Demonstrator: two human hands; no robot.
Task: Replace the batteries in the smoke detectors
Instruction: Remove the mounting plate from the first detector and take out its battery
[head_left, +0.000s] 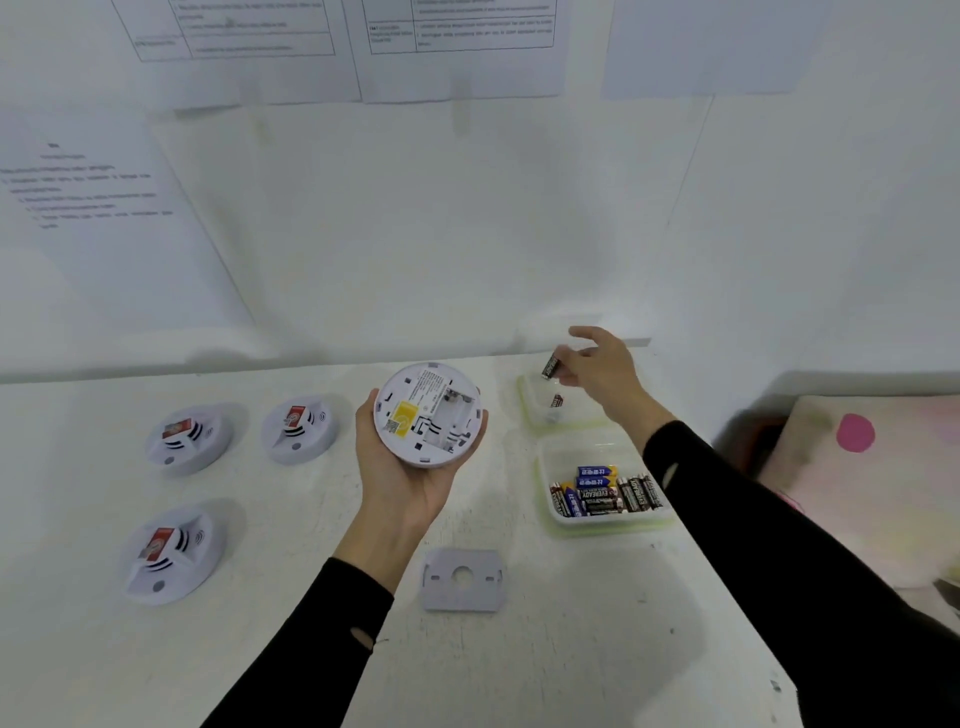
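Head view: a white wall (467, 234) hung with printed sheets (104, 208) rises behind a white table (571, 649) that fills the lower frame. A pale cushion (872, 467) with a pink dot lies off the table's right edge.

Above the table's middle, the left hand (410, 478) cups a round white smoke detector (428, 413) from below, fingers curled round its rim. The detector's back faces up toward the camera, and its open battery bay (449, 415), on the right half, shows empty slots beside a yellow label.

Three more detectors (187, 439) (300, 428) (171, 553) sit face up on the left, well apart from the hands. At right, a near tub (543, 467) holds a heap of batteries (602, 493) lying flat. Just behind it stands a far tub (524, 395) with one dark cell (557, 400) inside.

A grey mounting plate (462, 579) lies flat on the table between the two sleeves.

The right hand (605, 376) hovers over the far tub, pinching a single battery (549, 367) between thumb and fingertips. Its long axis stands steeply, leaning slightly, lower end toward the tub.
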